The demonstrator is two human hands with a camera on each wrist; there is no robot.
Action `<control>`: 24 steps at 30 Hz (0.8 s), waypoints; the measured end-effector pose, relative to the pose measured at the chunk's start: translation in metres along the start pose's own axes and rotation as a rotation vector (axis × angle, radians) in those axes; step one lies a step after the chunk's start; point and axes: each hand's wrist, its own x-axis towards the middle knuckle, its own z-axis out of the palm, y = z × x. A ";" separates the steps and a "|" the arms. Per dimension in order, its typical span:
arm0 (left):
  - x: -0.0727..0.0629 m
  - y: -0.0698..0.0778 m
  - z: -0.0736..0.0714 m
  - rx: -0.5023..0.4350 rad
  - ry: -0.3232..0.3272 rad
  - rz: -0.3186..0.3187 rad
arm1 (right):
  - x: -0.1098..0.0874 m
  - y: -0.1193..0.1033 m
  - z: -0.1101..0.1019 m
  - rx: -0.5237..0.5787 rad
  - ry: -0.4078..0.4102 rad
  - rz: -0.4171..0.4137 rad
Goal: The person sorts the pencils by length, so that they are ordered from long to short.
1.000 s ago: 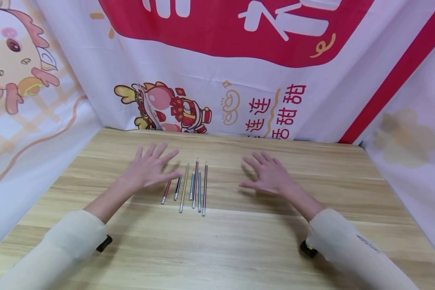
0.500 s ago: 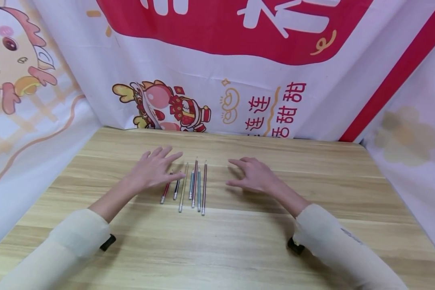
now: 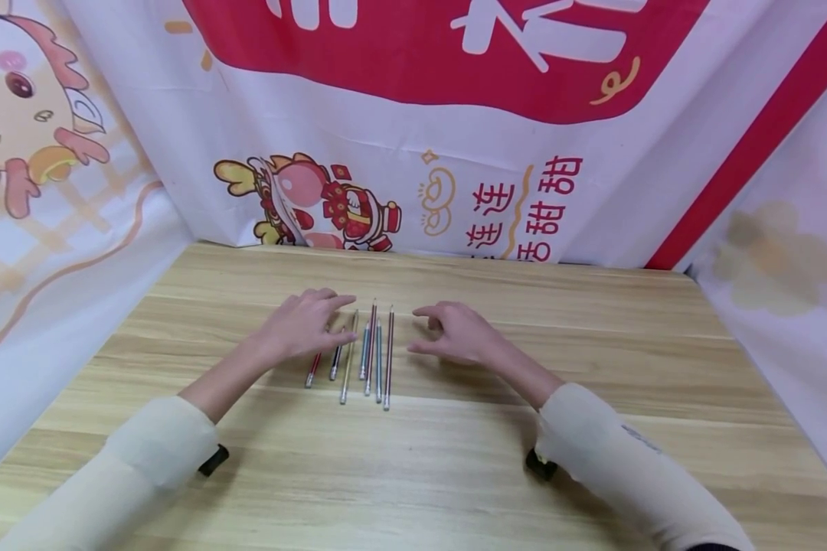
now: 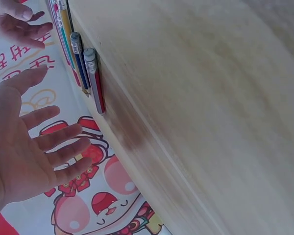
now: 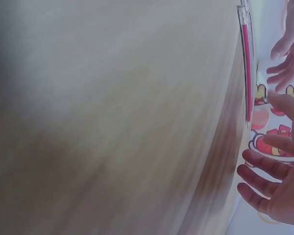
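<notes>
Several pencils with pale eraser ends lie in a loose row on the table, tips toward the back. My left hand (image 3: pixel 303 325) hovers over the row's left side and partly hides the red pencil (image 3: pixel 313 369), the dark blue pencil (image 3: pixel 336 363) and the yellow pencil (image 3: pixel 347 375). Two teal pencils and a maroon pencil (image 3: pixel 370 360) lie in the middle. Right of them lies another maroon pencil (image 3: pixel 389 363), with my right hand (image 3: pixel 458 330) apart from it on its right. In the wrist views, the left palm (image 4: pixel 29 152) and right palm (image 5: pixel 286 191) hold nothing, fingers spread and relaxed.
The wood-grain table (image 3: pixel 413 474) runs back to a printed white and red cloth (image 3: pixel 413 138) hanging behind it. More cloth hangs at the left (image 3: pixel 76 229) and right (image 3: pixel 779 245) sides. A black strap piece (image 3: pixel 214 461) shows below the left sleeve.
My right hand has moved left toward the pencils, its fingers bending a little. My left hand has shifted slightly right over the row. The pencils lie as before.
</notes>
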 end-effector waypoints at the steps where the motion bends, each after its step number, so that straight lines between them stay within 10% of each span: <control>1: 0.001 0.000 0.000 -0.010 0.002 0.001 | 0.001 -0.002 0.001 0.009 0.000 0.002; 24: 0.010 0.011 -0.001 -0.193 -0.085 -0.035 | 0.027 -0.027 0.018 0.052 -0.094 -0.037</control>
